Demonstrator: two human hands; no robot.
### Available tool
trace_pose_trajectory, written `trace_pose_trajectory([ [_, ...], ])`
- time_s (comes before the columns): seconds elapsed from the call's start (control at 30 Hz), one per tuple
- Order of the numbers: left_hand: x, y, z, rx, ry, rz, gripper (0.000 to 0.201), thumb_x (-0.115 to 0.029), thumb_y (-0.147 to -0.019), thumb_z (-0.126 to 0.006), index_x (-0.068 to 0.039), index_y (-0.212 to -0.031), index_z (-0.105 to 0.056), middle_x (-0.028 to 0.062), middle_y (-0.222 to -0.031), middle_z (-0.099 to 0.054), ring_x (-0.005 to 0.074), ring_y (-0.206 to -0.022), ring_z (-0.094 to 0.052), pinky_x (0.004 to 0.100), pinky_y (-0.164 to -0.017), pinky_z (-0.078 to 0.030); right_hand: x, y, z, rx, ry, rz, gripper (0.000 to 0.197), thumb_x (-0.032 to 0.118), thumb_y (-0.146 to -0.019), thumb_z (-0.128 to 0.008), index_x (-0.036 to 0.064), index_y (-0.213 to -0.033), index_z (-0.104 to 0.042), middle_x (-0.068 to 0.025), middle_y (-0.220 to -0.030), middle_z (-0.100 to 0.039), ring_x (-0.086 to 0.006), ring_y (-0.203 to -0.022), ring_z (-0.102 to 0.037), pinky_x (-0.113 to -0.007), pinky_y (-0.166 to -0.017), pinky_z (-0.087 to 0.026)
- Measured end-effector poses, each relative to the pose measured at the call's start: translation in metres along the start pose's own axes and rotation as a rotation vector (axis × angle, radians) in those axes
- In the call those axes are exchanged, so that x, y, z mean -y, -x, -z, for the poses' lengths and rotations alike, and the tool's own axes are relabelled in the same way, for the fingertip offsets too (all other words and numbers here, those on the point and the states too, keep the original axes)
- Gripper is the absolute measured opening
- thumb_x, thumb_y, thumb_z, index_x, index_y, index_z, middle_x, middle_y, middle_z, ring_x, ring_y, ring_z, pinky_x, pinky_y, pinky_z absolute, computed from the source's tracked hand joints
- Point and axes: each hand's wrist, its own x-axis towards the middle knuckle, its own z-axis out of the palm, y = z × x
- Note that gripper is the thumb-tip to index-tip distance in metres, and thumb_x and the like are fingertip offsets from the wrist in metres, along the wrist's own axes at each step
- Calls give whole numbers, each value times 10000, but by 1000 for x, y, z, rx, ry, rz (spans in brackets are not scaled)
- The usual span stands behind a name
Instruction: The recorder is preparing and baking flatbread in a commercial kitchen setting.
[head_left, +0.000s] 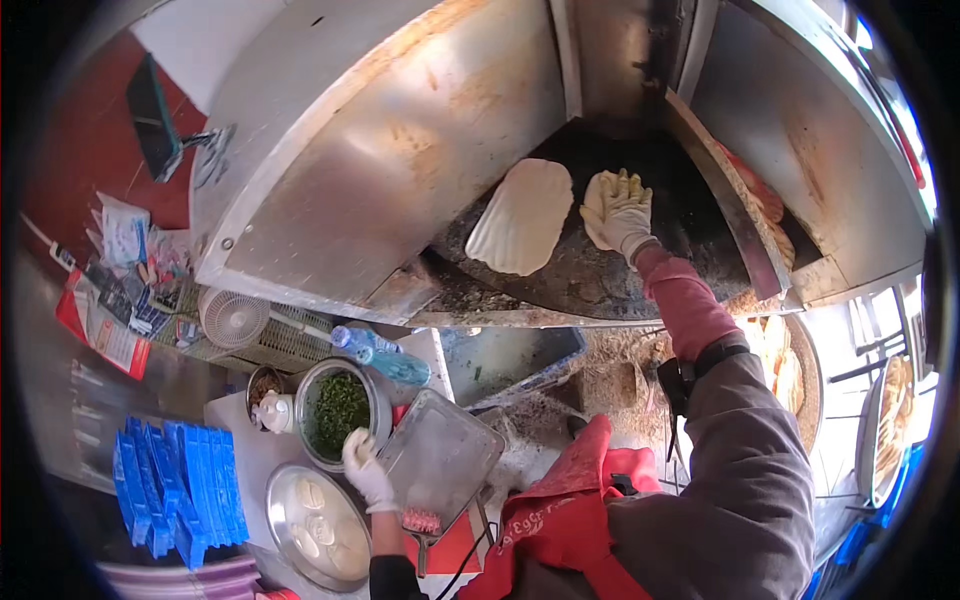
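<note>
Dark, blackened oven wall (600, 270) fills the metal hood's opening, where my right hand (618, 212), gloved and spread flat, presses a pale dough piece (600, 195); a ridged oval flatbread (522, 215) sticks just beside it. Lower down, my left hand (365, 470) rests loosely curled at the herb bowl (338, 410) on the cluttered counter (255, 450).

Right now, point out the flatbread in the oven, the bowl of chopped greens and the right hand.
flatbread (522, 216), head view, middle of the dough
bowl of chopped greens (338, 412), head view, on the greens
right hand (617, 212), head view, back of the glove
</note>
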Motion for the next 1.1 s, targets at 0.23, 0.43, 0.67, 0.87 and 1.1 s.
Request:
trace_pose_trajectory([
  [0.23, 45, 48, 166, -403, -1088, 49, 412, -23, -849, -529, 17, -1260, -515, 220, -1171, -590, 333, -1124, -547, 391, -957, -429, 60, 49, 9, 22, 67, -52, 916, 676, -871, -323, 30, -1500, -159, -226, -1552, -133, -404, -1444, -44, -598, -1114, 24],
  [0.43, 173, 107, 290, -436, -1023, 475, 383, -158, -895, -505, 40, -1221, -538, 251, -1185, -585, 370, -1059, -574, 434, -934, -447, 39, 88, -3, -160, -108, 44, 961, 640, -869, -399, -72, -1465, -148, -269, -1518, -190, -387, -1441, -92, -527, -1151, -35],
  [0.67, 164, 90, 238, -159, -959, 635, 443, -182, -916, -479, 16, -1312, -455, 268, -1200, -569, 401, -1108, -563, 458, -932, -456, 31, 41, 8, -343, -116, 220, 847, 551, -916, -403, -98, -1431, -233, -268, -1501, -229, -395, -1417, -165, -445, -1171, -93],
  [0.87, 97, 103, 216, -410, -865, 500, 407, -150, -919, -449, -18, -1303, -479, 232, -1184, -600, 360, -1085, -594, 456, -904, -475, 59, 24, 19, -224, -97, 194, 871, 596, -902, -372, -71, -1444, -236, -252, -1505, -238, -389, -1422, -155, -489, -1160, -99],
  [1.1, 85, 108, 203, -367, -1065, 318, 429, -56, -874, -455, -1, -1299, -473, 244, -1205, -568, 382, -1118, -553, 455, -948, -451, 109, 125, 11, -108, -221, 210, 1053, 690, -788, -482, -70, -1456, -188, -297, -1515, -148, -441, -1424, -88, -549, -1147, -29],
])
